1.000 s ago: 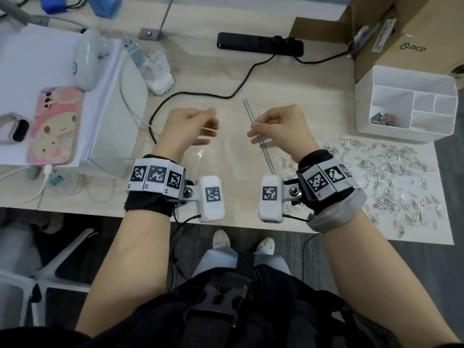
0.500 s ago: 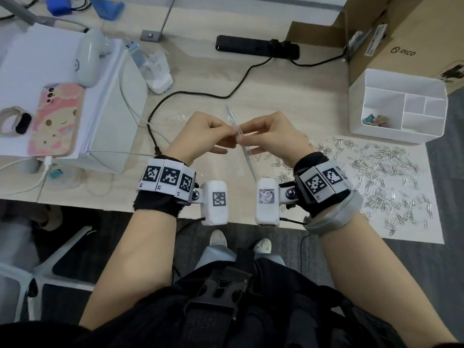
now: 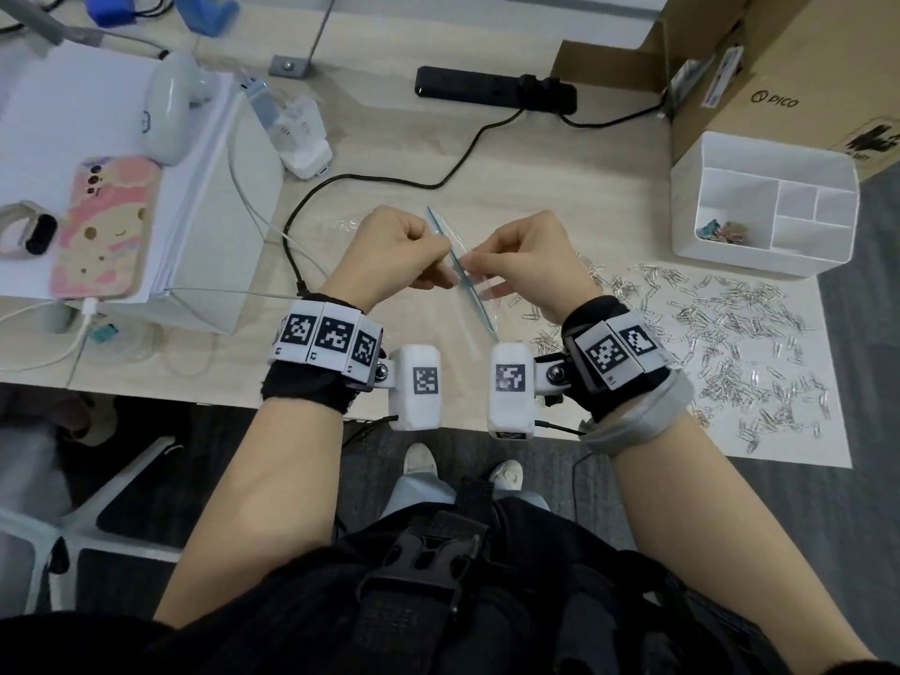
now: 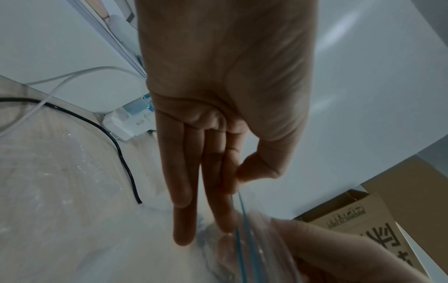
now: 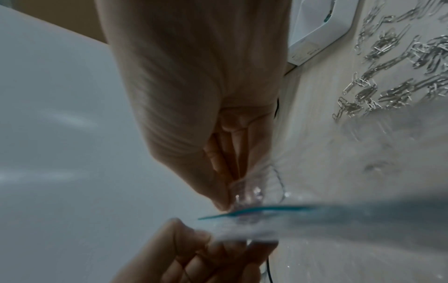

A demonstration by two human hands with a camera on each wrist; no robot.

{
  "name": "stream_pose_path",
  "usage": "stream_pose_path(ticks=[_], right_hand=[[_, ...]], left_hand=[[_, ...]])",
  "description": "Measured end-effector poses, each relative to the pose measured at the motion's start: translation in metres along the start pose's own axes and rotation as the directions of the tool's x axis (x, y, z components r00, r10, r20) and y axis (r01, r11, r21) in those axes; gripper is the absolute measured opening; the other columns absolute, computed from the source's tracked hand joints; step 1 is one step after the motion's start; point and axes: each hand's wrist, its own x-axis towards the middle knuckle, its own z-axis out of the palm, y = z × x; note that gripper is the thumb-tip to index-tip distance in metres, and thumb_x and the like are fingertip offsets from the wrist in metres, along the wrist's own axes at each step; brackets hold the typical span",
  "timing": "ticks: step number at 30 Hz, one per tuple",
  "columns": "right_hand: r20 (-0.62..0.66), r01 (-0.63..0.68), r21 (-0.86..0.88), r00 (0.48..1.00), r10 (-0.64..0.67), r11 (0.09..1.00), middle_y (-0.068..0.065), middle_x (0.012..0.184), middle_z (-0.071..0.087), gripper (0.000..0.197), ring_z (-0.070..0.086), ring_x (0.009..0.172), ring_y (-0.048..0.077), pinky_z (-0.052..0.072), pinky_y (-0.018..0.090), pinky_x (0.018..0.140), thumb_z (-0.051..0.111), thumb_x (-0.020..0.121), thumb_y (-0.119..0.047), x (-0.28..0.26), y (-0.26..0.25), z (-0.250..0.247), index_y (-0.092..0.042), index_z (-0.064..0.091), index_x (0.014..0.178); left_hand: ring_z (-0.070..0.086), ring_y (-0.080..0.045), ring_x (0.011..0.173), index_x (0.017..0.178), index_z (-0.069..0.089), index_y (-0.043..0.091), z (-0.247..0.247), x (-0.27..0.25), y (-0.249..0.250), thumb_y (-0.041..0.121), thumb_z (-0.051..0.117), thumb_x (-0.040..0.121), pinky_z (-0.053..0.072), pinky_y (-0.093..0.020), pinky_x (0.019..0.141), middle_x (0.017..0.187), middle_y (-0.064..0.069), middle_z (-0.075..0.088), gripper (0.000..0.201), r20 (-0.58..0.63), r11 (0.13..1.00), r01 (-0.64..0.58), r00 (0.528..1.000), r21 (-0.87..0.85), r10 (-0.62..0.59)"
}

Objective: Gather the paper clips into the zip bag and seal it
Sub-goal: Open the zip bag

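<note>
**Both hands on the bag's zip strip**

Both hands are up over the light wooden bench (image 3: 535,153), knuckles facing each other. The left hand (image 3: 397,250) and right hand (image 3: 523,250) each pinch the blue-edged top of the clear plastic zip bag (image 3: 465,280) between thumb and fingers, so it hangs edge-on between them, just above the bench. The pile of small silver paper clips (image 3: 721,333) is spread out on the bench to the right, nearer than the white compartment organiser (image 3: 759,207).
</note>
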Motion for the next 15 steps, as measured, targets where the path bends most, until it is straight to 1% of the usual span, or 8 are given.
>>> stream_pose_path(ticks=[2, 4, 7, 9, 11, 13, 14, 15], right_hand=[[-0.030, 0.001, -0.044, 1.000, -0.002, 0.999, 0.014, 0.067, 0.064, 0.011, 0.062, 0.047, 0.006, 0.055, 0.020, 0.048, 0.071, 0.082, 0.004, 0.001, 0.002, 0.002, 0.015, 0.068, 0.080], [-0.046, 0.001, -0.078, 0.999, -0.004, 0.997, 0.011, 0.063, 0.064, 0.007, 0.060, 0.042, 0.003, 0.051, 0.016, 0.045, 0.070, 0.081, 0.006, 0.001, 0.002, 0.003, 0.011, 0.069, 0.077], [-0.054, 0.000, -0.139, 0.999, -0.008, 0.990, 0.009, 0.059, 0.063, 0.008, 0.057, 0.036, 0.003, 0.048, 0.014, 0.043, 0.067, 0.079, 0.008, 0.002, 0.003, 0.006, 0.006, 0.070, 0.072], [-0.073, -0.009, -0.199, 0.997, -0.006, 0.980, 0.009, 0.056, 0.063, 0.011, 0.060, 0.040, 0.006, 0.049, 0.016, 0.043, 0.066, 0.079, 0.009, 0.006, 0.006, 0.007, 0.006, 0.070, 0.069], [-0.159, -0.051, -0.277, 0.987, 0.006, 0.960, 0.008, 0.053, 0.063, 0.018, 0.069, 0.052, 0.018, 0.054, 0.023, 0.049, 0.065, 0.079, 0.008, 0.011, 0.013, -0.001, 0.000, 0.068, 0.063], [-0.232, -0.072, -0.286, 0.973, 0.004, 0.956, 0.007, 0.050, 0.062, 0.029, 0.073, 0.064, 0.032, 0.062, 0.040, 0.064, 0.063, 0.077, 0.010, 0.015, 0.017, -0.013, -0.007, 0.063, 0.054], [-0.233, -0.060, -0.285, 0.972, -0.008, 0.957, 0.007, 0.049, 0.062, 0.030, 0.073, 0.066, 0.035, 0.062, 0.049, 0.068, 0.062, 0.077, 0.010, 0.016, 0.016, -0.016, -0.007, 0.062, 0.052], [-0.216, -0.044, -0.290, 0.976, -0.020, 0.956, 0.008, 0.050, 0.063, 0.026, 0.074, 0.066, 0.035, 0.061, 0.053, 0.069, 0.062, 0.077, 0.010, 0.017, 0.014, -0.016, -0.003, 0.064, 0.054]], left_hand=[[0.071, -0.024, 0.072, 0.049, 0.050, 0.009, 0.003, 0.000, 0.000, 0.002, 0.052, 0.076, 0.057, -0.028, 0.067, 0.068, -0.018, 0.069, 0.028, -0.009, 0.999, 0.005, 1.000, 0.038, -0.005], [0.072, -0.024, 0.072, 0.055, 0.048, 0.007, 0.006, 0.001, 0.001, 0.002, 0.052, 0.077, 0.058, -0.030, 0.069, 0.068, -0.022, 0.067, 0.023, -0.004, 0.998, 0.012, 1.000, 0.063, -0.011], [0.072, -0.024, 0.069, 0.056, 0.047, 0.008, 0.010, 0.003, -0.001, 0.001, 0.052, 0.078, 0.056, -0.027, 0.063, 0.060, -0.019, 0.063, 0.024, 0.019, 0.995, 0.027, 0.999, 0.093, -0.029], [0.071, -0.025, 0.066, 0.052, 0.045, 0.010, 0.012, 0.004, -0.002, 0.001, 0.052, 0.078, 0.055, -0.024, 0.058, 0.049, -0.011, 0.062, 0.028, 0.023, 0.993, 0.034, 0.999, 0.110, -0.036], [0.070, -0.023, 0.060, 0.051, 0.042, 0.011, 0.007, 0.005, -0.005, 0.001, 0.052, 0.077, 0.053, -0.022, 0.054, 0.042, -0.007, 0.060, 0.030, 0.003, 0.992, 0.038, 0.999, 0.122, -0.039], [0.070, -0.020, 0.057, 0.051, 0.043, 0.010, -0.001, 0.004, -0.010, 0.001, 0.051, 0.078, 0.053, -0.023, 0.054, 0.039, -0.004, 0.059, 0.030, 0.003, 0.993, 0.049, 0.999, 0.103, -0.050], [0.070, -0.021, 0.059, 0.050, 0.045, 0.009, -0.003, 0.003, -0.012, 0.002, 0.051, 0.078, 0.054, -0.023, 0.055, 0.040, -0.003, 0.061, 0.029, 0.013, 0.993, 0.053, 0.998, 0.101, -0.055], [0.070, -0.023, 0.062, 0.050, 0.047, 0.009, -0.003, 0.003, -0.013, 0.004, 0.052, 0.078, 0.054, -0.023, 0.055, 0.043, -0.004, 0.062, 0.029, 0.024, 0.992, 0.061, 0.998, 0.111, -0.064]])
